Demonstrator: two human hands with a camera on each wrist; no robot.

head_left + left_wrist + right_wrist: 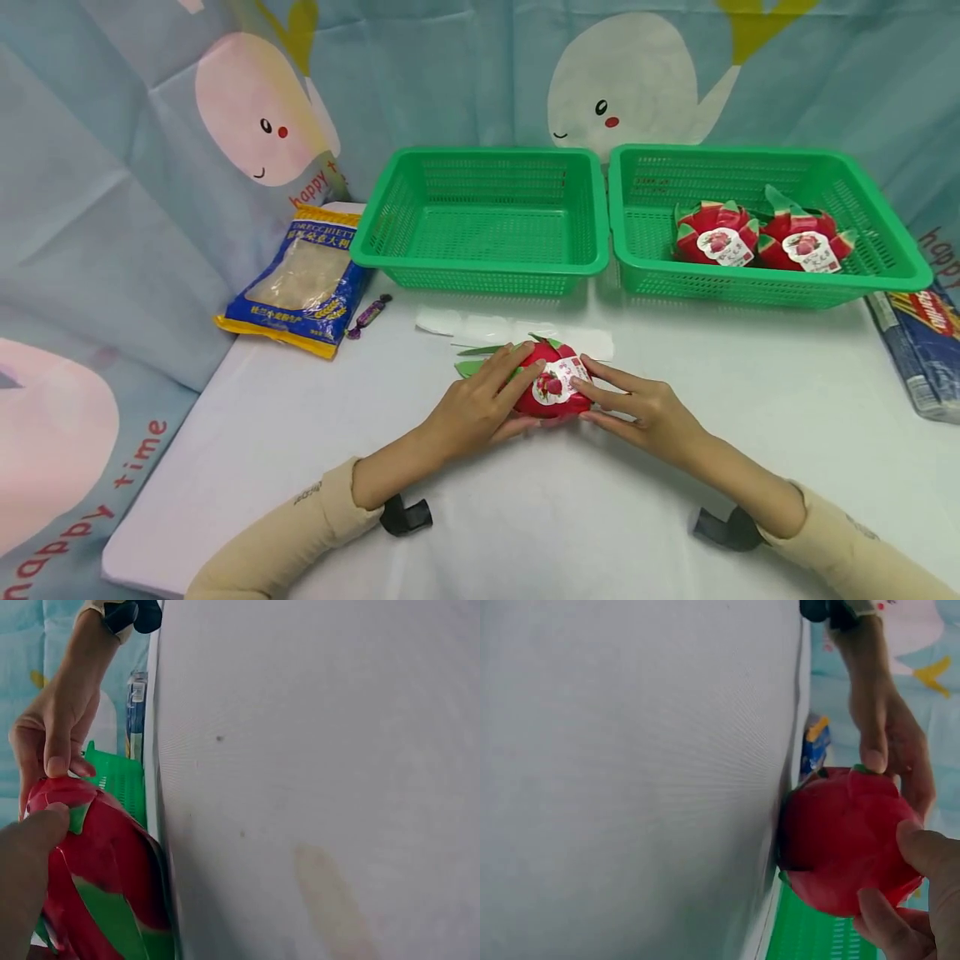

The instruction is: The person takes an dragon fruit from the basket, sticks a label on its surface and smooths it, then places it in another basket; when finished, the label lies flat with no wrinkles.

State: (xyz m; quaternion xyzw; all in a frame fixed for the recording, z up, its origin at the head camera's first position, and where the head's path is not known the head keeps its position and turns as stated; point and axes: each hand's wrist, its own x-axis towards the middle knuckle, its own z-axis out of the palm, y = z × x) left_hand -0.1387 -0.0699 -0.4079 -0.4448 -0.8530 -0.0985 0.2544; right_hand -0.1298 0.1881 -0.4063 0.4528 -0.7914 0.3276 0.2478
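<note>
A red dragon fruit [551, 408] with green leaf tips and a white pictured label sits on the white table, between both hands. My left hand [480, 406] grips its left side, fingers over the top and thumb low at the front. On the right side, my right hand [651, 412] holds it between fingers and thumb, fingertips at the label's edge. The right wrist view shows the fruit's smooth red side [840, 840] under the fingers. Long green leaves [468, 367] stick out at the left, partly behind the left hand. Behind the fruit lies a white strip [487, 326], partly covered.
Two green baskets stand at the back; the left basket [480, 268] shows a bare floor, the right basket [750, 287] holds two labelled dragon fruits [712, 225]. A blue-and-yellow pasta bag [296, 279] and a purple wrapped candy [369, 315] lie left. A blue package [922, 350] lies right.
</note>
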